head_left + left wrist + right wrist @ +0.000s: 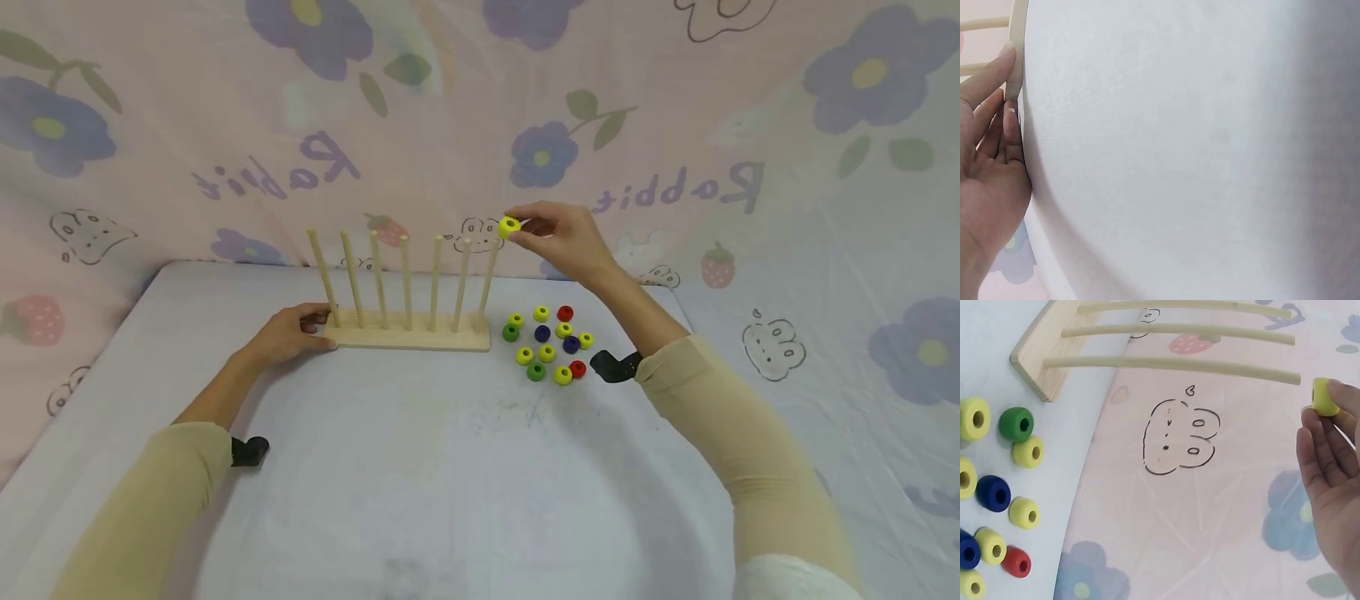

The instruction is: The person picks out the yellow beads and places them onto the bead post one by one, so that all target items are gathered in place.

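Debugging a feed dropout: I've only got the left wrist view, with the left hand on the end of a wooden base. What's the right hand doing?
Observer: The right hand is pinching a yellow bead.
Operator: Is it threaded on anything?
Observer: No. The right wrist view shows a gap between it and the tip of the nearest peg.
Operator: Any more parts out of my sight?
Observer: Yes, loose beads in yellow, green, red and dark blue lie on the table, right of the wooden base in the head view.
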### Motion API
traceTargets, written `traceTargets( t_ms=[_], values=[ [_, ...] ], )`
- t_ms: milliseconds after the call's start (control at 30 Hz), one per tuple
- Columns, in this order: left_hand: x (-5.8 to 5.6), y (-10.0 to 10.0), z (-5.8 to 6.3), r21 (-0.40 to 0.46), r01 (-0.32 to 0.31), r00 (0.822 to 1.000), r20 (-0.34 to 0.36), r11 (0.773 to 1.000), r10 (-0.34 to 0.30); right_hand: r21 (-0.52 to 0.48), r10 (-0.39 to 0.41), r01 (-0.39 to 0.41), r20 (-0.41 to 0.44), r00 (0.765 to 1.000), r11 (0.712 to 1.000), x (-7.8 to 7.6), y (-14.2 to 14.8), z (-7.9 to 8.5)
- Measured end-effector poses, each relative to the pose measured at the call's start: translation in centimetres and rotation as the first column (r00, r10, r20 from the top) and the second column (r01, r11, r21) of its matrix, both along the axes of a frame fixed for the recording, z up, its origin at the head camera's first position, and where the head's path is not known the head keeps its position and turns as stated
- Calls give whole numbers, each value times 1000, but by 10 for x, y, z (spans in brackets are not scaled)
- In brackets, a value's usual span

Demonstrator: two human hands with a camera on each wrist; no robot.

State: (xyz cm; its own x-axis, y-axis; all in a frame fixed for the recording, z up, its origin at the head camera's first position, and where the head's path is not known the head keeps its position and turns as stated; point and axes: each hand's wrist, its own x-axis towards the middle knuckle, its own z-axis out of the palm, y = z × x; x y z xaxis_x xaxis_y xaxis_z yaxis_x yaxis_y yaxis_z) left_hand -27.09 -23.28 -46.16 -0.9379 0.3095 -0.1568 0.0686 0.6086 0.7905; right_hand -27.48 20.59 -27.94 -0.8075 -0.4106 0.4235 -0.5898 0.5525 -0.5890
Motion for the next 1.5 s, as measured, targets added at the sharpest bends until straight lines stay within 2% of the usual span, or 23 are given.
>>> traceTargets(
  t_ms=[300,533,733,933,1200,1500],
  values=[
    [5,-7,-8,3,-12,1000,11,1000,12,-6,80,-80,29,996,997,-11,-35,6],
    [8,-6,-6,18,-10,1000,7,1000,10,21,126,-128,68,990,992,-16,-56,9],
    [6,-2,-8,30,-7,1000,15,1000,6,47,148,-152,81,986,987,-20,-68,11],
    [3,0,-10,3,-10,1000,7,1000,10,52,179,-182,66,982,982,-27,-82,13],
    [-1,0,-5,-20,-1,1000,-13,1000,1,72,205,-210,73,976,975,-32,-104,17],
    [-5,0,-1,-17,-13,1000,-1,1000,13,106,246,-251,53,968,962,-35,-128,25]
  ],
)
